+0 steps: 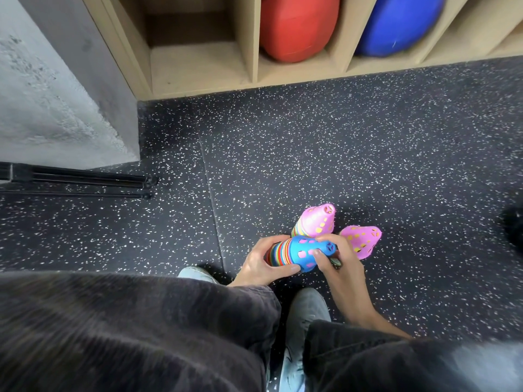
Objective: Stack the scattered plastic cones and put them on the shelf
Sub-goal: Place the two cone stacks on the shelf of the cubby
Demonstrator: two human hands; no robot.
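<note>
Head view, both hands (300,261) gripping blue-topped cone stack (294,254), pink-topped stacks (317,222) beside

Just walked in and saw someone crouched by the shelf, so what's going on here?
A person holds a blue-topped cone stack on its side in both hands: left hand round its striped rims, right hand at its tip. Two pink-topped cone stacks sit just beyond. None are on the shelf yet.

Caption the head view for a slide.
Both hands grip a blue-topped cone stack near the wooden shelf.
</note>
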